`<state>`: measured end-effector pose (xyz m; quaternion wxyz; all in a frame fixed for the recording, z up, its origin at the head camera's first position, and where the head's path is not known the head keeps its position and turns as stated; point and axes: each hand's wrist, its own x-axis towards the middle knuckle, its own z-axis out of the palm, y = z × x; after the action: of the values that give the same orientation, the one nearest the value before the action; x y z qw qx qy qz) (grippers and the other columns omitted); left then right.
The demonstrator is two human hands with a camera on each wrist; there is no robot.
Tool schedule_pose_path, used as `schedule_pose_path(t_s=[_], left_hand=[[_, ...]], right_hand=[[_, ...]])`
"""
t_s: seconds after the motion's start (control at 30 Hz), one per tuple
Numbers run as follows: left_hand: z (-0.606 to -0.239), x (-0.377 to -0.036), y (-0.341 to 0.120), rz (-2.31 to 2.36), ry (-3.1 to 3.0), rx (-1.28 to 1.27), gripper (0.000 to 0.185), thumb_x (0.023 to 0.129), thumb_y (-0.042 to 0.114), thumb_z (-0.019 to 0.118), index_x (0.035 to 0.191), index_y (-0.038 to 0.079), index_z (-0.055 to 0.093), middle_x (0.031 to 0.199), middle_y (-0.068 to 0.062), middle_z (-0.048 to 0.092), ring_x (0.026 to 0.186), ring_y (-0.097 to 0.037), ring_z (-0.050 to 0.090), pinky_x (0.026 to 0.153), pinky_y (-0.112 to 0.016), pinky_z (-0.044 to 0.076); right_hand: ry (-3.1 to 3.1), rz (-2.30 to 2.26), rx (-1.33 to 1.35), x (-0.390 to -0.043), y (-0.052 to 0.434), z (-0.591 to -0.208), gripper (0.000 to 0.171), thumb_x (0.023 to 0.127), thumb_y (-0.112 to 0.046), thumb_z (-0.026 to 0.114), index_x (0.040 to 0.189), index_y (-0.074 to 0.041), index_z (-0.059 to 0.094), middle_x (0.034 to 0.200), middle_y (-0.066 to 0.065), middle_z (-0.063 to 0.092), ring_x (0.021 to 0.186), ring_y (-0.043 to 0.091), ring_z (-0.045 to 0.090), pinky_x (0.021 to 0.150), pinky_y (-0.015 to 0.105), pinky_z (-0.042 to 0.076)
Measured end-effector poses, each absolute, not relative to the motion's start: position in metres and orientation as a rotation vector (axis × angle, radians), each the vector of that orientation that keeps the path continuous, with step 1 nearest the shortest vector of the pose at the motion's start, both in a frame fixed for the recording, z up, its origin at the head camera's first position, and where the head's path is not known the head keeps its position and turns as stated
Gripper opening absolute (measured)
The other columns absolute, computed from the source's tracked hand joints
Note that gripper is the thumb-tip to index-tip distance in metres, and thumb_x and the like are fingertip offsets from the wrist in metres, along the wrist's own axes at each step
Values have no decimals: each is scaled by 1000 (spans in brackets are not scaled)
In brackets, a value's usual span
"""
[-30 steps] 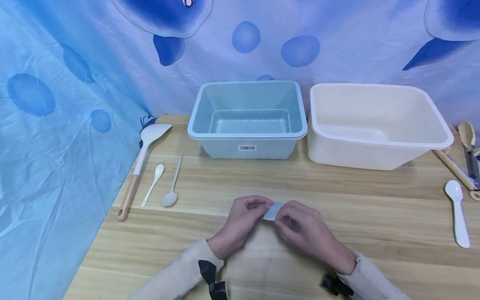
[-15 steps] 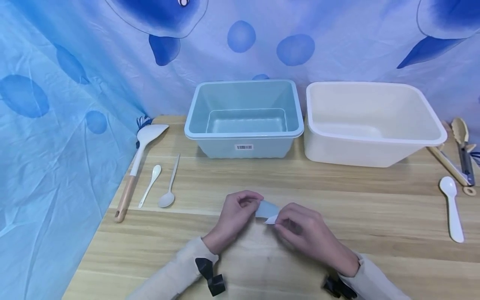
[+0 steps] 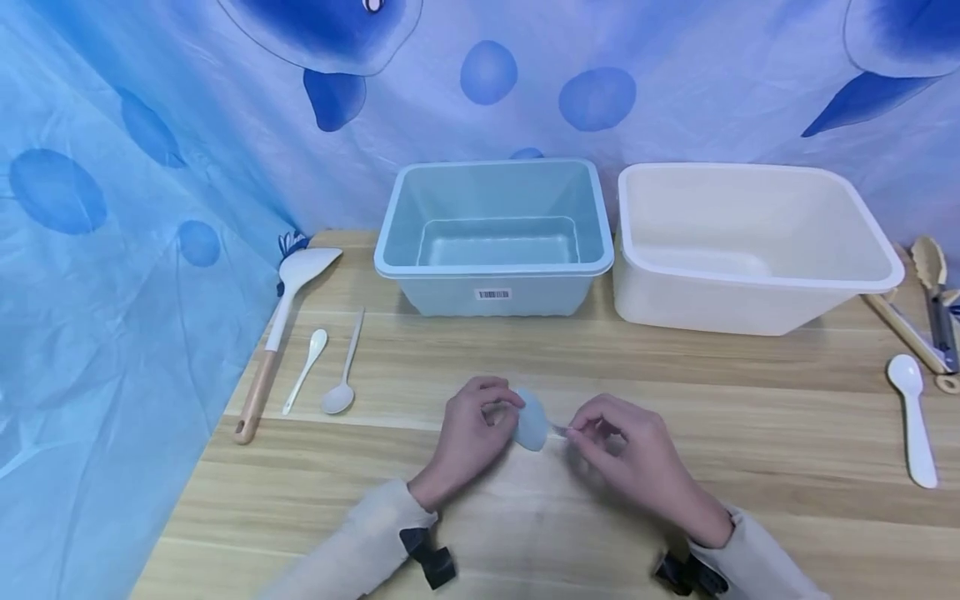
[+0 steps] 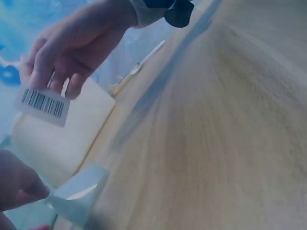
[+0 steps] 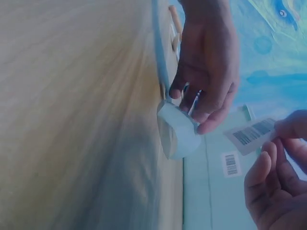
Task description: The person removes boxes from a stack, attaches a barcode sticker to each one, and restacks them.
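1. Pinching with your left hand [image 3: 471, 433], you hold a small pale blue curled backing sheet [image 3: 531, 421] by its edge just above the light wooden table [image 3: 480, 508], thumb and fingers curled in on it, wrist resting low near the front edge.
2. Your right hand [image 3: 630, 467] sits just beside it, fingertips narrowed round a small white barcode sticker [image 4: 43, 103], which hangs apart from the blue sheet in the wrist views.
3. Left on the table lie a white spatula with a wooden handle [image 3: 281, 321], a small white plastic spoon [image 3: 306, 369] and a grey metal spoon [image 3: 341, 375].
4. Behind your hands stand a pale blue rectangular plastic tub [image 3: 493, 237] and a cream rectangular plastic tub [image 3: 750, 246], side by side.
5. Far right lie wooden tongs [image 3: 926, 312] and a white plastic spoon [image 3: 915, 417].
6. A blue cloth backdrop with dark blue blotches [image 3: 150, 167] hangs behind and to the left.
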<state>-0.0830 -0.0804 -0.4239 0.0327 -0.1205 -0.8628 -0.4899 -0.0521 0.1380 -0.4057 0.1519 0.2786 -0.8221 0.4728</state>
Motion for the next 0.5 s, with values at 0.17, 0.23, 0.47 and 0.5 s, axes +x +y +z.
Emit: schedule_pose_path(t_s=[0.17, 0.23, 0.47, 0.5], left_hand=[[-408, -79, -74, -1494, -2529, -588, 13, 79, 1, 72, 88, 10, 73, 102, -5, 66, 90, -18, 62, 67, -26, 52], [-400, -78, -72, -1441, -2470, -757, 12, 80, 3, 73, 90, 10, 72, 97, -2, 68, 91, -15, 62, 69, -24, 52], [-384, -74, -64, -1114, -2420, -1116, 7, 84, 10, 72, 91, 12, 73, 90, 3, 67, 90, -9, 59, 81, -15, 49], [-384, -74, -64, -1090, -2430, -1128, 7, 84, 10, 72, 90, 13, 73, 89, 4, 67, 88, -8, 58, 80, -14, 48]], right_hand=[[-2373, 1363, 754, -54, 140, -405, 21, 76, 4, 76, 85, -13, 67, 78, -7, 66, 67, 0, 59, 62, 15, 52], [-2373, 1357, 750, -54, 140, -405, 21, 76, 4, 76, 85, -13, 67, 77, -7, 66, 67, 0, 59, 61, 15, 52], [-2398, 1345, 766, -53, 140, -405, 5, 87, -12, 71, 86, -13, 67, 80, -8, 66, 67, -1, 59, 61, 14, 51], [-2406, 1338, 769, -53, 140, -405, 5, 87, -12, 71, 86, -13, 67, 80, -8, 66, 67, -2, 59, 61, 14, 51]])
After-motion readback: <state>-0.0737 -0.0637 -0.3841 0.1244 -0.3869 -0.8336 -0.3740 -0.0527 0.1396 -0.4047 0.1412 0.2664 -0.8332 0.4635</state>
